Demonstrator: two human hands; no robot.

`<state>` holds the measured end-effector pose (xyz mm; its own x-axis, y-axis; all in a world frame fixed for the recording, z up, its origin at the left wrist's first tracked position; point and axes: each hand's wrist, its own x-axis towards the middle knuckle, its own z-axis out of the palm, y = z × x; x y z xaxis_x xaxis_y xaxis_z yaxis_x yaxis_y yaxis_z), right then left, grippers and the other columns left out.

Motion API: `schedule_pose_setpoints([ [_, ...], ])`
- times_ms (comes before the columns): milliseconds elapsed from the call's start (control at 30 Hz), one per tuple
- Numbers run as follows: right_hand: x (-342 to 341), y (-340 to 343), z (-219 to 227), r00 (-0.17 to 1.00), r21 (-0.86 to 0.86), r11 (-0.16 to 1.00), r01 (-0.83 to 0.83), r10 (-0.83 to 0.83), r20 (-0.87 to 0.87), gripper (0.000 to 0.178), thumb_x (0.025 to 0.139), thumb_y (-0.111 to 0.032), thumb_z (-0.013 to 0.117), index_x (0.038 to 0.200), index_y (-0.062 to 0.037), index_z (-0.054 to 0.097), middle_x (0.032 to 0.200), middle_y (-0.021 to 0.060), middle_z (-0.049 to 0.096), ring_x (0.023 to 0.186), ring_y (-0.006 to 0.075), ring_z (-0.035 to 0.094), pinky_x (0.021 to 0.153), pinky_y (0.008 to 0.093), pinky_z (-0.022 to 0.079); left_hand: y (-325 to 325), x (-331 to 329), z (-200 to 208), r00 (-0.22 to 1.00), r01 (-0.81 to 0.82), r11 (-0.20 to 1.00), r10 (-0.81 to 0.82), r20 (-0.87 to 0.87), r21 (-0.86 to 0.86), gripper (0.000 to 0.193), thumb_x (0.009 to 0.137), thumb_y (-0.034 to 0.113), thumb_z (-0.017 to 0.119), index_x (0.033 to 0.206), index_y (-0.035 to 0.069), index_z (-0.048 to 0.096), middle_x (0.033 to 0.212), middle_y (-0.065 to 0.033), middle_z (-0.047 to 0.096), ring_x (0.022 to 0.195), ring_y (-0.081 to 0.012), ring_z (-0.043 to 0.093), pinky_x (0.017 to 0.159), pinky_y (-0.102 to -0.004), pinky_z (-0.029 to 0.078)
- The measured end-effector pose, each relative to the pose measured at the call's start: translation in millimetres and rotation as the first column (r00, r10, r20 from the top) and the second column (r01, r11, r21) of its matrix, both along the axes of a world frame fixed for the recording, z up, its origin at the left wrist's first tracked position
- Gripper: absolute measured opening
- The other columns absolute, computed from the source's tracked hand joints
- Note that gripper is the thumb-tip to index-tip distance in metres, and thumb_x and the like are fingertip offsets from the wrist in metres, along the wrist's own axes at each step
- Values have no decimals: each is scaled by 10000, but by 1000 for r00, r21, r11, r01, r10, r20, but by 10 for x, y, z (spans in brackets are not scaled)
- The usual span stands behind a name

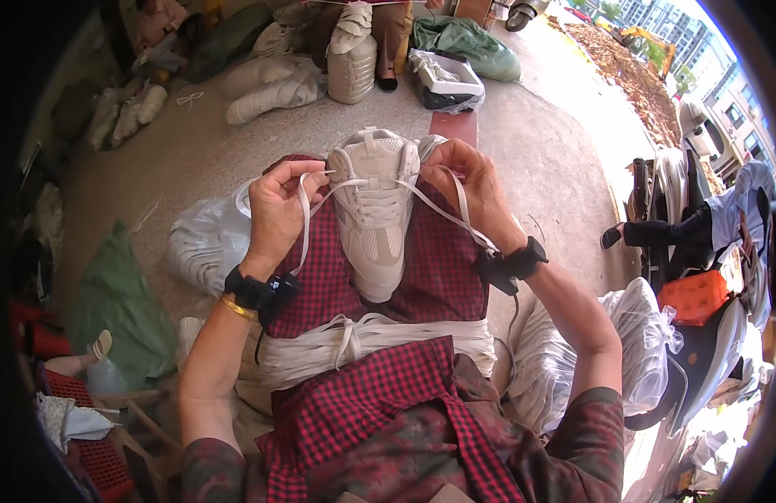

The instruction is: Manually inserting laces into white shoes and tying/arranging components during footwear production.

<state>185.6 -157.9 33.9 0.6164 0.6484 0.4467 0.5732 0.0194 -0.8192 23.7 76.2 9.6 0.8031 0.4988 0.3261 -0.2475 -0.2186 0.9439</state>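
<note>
On my feed, a white sneaker (373, 210) lies sole-down on a red checked apron (430, 268) over the lap, between both hands. My left hand (275, 214) pinches one white lace (305, 220) end; my right hand (472, 189) grips the other. A bundle of white laces (363, 342) lies nearer the body.

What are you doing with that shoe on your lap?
A person is lacing a white sneaker that lies on their red checked lap cloth. The left hand and the right hand each pull one end of the white lace out to the side. A bundle of white laces lies across the lap below.
</note>
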Motion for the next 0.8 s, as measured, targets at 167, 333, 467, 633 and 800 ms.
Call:
schedule_pose_setpoints([
  [167, -105, -10, 11, 1000, -14, 1000, 11, -11, 16, 94, 885, -72, 698, 918, -5, 642, 818, 53, 670, 763, 129, 621, 708, 297, 501, -84, -14, -4, 999, -32, 999, 32, 1, 6, 217, 933, 161, 720, 1082, 4, 718, 921, -64, 738, 783, -67, 668, 632, -188, 509],
  [333, -102, -17, 37, 987, -37, 999, 9, -3, 159, 85, 846, -23, 682, 906, 1, 628, 803, 99, 669, 759, 194, 644, 714, 325, 504, -119, -8, -31, 1000, -25, 1000, 25, -7, 13, 204, 934, 170, 723, 1082, 29, 725, 901, -34, 734, 723, -31, 618, 603, -175, 480],
  [467, -208, 51, 145, 967, -79, 996, 50, -28, 255, 77, 814, 5, 665, 874, 6, 616, 765, 116, 656, 743, 229, 660, 686, 335, 504, -107, -10, -73, 998, -14, 1000, 13, 57, 19, 207, 934, 177, 726, 1079, 29, 726, 889, -19, 727, 741, -28, 613, 609, -179, 474],
  [633, -183, 123, 90, 983, -122, 991, 54, -31, 181, 69, 820, -15, 659, 869, 15, 622, 755, 87, 665, 650, 167, 623, 612, 313, 486, -199, 28, -2, 1000, 16, 997, -18, 19, 70, 180, 928, 139, 723, 1045, 3, 724, 811, 41, 660, 727, -22, 595, 635, -171, 477],
  [800, -121, 103, 65, 914, -109, 986, -129, 75, -398, 212, 935, -214, 670, 1012, -20, 630, 808, 3, 671, 643, 26, 551, 547, 174, 407, -192, -24, -25, 999, -44, 985, 42, 13, 168, 157, 923, 97, 709, 1032, -16, 706, 822, -10, 698, 748, -41, 638, 667, -202, 520],
])
